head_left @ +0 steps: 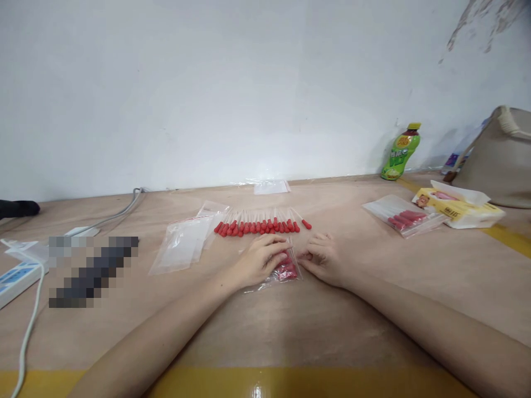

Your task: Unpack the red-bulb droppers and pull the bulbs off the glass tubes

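Observation:
A clear plastic zip bag (287,271) with red-bulbed droppers inside lies on the table in front of me. My left hand (261,258) rests over its left part, fingers bent round the bag, hiding much of it. At the bag's right edge, my right hand (326,258) has its fingers curled, thumb and fingertips pinching the edge. Just beyond my hands runs a row of droppers (253,227) with red bulbs towards me and thin clear tubes pointing to the wall. One dropper (306,223) at the right end lies slightly apart.
Flat clear bags (180,243) lie left of the row, another (271,188) by the wall. A filled bag (404,218), a tissue pack (460,213), a green bottle (400,155) and a beige bag (498,160) are at right. A power strip (25,273) and cables (31,326) lie left.

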Available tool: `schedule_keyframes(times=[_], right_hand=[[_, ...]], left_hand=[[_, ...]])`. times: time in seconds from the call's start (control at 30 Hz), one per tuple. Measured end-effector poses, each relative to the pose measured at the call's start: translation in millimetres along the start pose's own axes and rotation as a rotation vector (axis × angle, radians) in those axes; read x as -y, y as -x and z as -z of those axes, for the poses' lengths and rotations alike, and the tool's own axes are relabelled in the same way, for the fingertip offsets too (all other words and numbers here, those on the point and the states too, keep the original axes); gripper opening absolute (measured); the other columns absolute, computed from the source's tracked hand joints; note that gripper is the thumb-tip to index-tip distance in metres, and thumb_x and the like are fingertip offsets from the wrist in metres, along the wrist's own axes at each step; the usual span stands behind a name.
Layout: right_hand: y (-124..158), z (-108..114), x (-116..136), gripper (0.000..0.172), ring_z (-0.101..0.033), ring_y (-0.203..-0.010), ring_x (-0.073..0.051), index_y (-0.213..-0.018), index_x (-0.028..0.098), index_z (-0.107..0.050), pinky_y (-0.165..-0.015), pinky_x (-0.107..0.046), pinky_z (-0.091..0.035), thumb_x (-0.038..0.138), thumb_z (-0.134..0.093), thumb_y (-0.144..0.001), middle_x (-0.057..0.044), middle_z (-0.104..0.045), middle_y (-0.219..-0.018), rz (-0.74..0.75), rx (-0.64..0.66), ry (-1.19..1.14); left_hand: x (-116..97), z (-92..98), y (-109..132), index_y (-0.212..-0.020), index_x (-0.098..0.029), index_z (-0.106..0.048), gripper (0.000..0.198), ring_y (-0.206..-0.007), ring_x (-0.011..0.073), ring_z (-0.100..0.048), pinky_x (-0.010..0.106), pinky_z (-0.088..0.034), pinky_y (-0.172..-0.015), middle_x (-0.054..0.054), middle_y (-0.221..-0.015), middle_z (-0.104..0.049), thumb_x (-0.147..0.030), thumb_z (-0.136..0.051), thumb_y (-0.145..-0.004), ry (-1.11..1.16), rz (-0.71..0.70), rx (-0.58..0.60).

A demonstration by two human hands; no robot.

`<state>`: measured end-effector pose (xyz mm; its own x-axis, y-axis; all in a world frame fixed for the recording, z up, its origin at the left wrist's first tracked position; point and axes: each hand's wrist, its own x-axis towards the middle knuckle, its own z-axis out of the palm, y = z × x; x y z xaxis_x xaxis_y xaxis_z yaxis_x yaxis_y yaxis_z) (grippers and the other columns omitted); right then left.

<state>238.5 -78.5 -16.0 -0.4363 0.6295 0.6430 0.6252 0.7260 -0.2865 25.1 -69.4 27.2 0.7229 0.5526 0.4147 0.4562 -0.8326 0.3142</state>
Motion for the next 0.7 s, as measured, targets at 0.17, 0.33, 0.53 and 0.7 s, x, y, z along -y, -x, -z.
schedule_keyframes(times=[0.17,0.33,0.53,0.7], right_hand=[[-2,1,3,0.012,-0.044,-0.068,-0.012,-0.075,0.022,-0.062,-0.067,-0.028,-0.024,0.019,-0.051,-0.081,0.002,-0.056,-0.064,0.164,-0.048,0.122],[-3,2,3,0.014,-0.043,-0.066,-0.012,-0.070,0.021,-0.060,-0.068,-0.029,-0.024,0.018,-0.051,-0.080,0.002,-0.055,-0.063,0.225,-0.062,0.172],[-3,2,3,0.014,-0.045,-0.067,-0.012,-0.067,0.020,-0.060,-0.068,-0.028,-0.026,0.019,-0.053,-0.080,0.002,-0.056,-0.064,0.255,-0.106,0.179],[-4,2,2,0.016,-0.043,-0.067,-0.012,-0.070,0.022,-0.062,-0.068,-0.028,-0.028,0.021,-0.051,-0.082,0.001,-0.054,-0.063,0.311,-0.056,0.192]], left_hand=[[7,-11.6,-4,-0.109,-0.022,-0.058,0.032,-0.098,0.0170,-0.054,0.032,-0.045,-0.084,0.007,-0.111,-0.054,-0.012,-0.042,-0.083,0.003,-0.043,0.010],[5,-12.4,-2,-0.106,-0.022,-0.060,0.032,-0.096,0.0176,-0.053,0.033,-0.045,-0.084,0.007,-0.109,-0.054,-0.010,-0.043,-0.081,-0.024,-0.018,0.023],[4,-12.1,-2,-0.111,-0.023,-0.056,0.037,-0.101,0.0178,-0.050,0.034,-0.044,-0.088,0.008,-0.112,-0.052,-0.008,-0.040,-0.082,-0.025,-0.066,0.048],[3,-11.9,-2,-0.109,-0.022,-0.056,0.032,-0.099,0.0175,-0.052,0.032,-0.045,-0.085,0.008,-0.110,-0.052,-0.011,-0.041,-0.083,-0.042,-0.056,0.042]])
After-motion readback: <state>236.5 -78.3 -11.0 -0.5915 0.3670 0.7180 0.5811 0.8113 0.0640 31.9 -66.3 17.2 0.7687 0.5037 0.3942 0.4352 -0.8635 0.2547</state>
